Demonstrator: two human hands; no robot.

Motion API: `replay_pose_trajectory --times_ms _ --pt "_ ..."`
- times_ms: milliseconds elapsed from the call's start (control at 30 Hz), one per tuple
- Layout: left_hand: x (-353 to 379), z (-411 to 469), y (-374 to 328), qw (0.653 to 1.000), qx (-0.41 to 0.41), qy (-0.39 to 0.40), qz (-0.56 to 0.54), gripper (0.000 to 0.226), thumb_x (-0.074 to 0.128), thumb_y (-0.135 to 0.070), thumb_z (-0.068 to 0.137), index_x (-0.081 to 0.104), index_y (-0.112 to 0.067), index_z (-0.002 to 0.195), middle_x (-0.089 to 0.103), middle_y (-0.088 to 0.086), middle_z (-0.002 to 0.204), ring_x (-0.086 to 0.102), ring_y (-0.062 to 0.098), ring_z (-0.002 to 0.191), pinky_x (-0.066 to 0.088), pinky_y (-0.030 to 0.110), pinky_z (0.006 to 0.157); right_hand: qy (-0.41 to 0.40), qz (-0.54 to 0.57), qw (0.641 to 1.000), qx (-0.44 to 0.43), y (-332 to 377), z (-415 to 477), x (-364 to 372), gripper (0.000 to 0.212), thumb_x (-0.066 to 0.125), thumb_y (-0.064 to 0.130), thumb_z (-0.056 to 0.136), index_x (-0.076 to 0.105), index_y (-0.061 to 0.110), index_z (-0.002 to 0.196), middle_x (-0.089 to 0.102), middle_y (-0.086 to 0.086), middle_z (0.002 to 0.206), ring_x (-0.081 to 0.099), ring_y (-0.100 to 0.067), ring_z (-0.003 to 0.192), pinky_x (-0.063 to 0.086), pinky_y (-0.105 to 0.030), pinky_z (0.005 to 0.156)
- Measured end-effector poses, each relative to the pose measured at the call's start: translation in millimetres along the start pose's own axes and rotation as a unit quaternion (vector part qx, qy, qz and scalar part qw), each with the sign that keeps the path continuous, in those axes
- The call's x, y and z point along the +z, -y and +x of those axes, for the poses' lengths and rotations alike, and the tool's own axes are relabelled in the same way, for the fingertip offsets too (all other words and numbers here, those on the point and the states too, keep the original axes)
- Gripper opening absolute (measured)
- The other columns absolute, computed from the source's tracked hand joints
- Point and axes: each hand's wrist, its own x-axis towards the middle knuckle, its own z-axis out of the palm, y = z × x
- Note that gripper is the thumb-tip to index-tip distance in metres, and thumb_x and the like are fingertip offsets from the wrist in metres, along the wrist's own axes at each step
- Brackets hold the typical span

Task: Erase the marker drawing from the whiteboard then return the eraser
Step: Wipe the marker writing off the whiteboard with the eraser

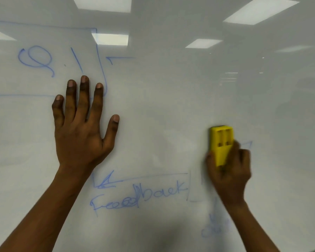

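Observation:
A glossy whiteboard (171, 106) fills the whole view. Blue marker drawing (138, 195) is spread across it: a boxed scribble at the upper left, an arrow and the word "Feedback" at the lower middle, and a smeared scrawl at the lower right. My left hand (82, 128) lies flat on the board with fingers spread, its fingertips on the corner of the upper left box. My right hand (229, 171) holds a yellow eraser (221, 144) pressed against the board at the right, blurred, beside a faint blue line.
Ceiling light panels are mirrored in the board's upper part. A dim reflection of the room shows at the far right. A dark corner appears at the bottom right edge.

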Motion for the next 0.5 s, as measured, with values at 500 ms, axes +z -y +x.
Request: replay_pose_trajectory --times_ms 500 --pt "1 0 2 1.000 0.004 -0.009 -0.003 0.073 0.041 -0.054 0.110 0.019 -0.023 0.172 0.014 0.007 0.179 0.012 0.031 0.167 0.003 0.046 0.135 0.013 -0.018 0.996 -0.087 -10 -7 8 0.069 0.067 0.046 0.090 0.055 -0.005 0.136 0.048 -0.016 0.098 0.052 -0.035 0.083 0.046 -0.042 0.070"
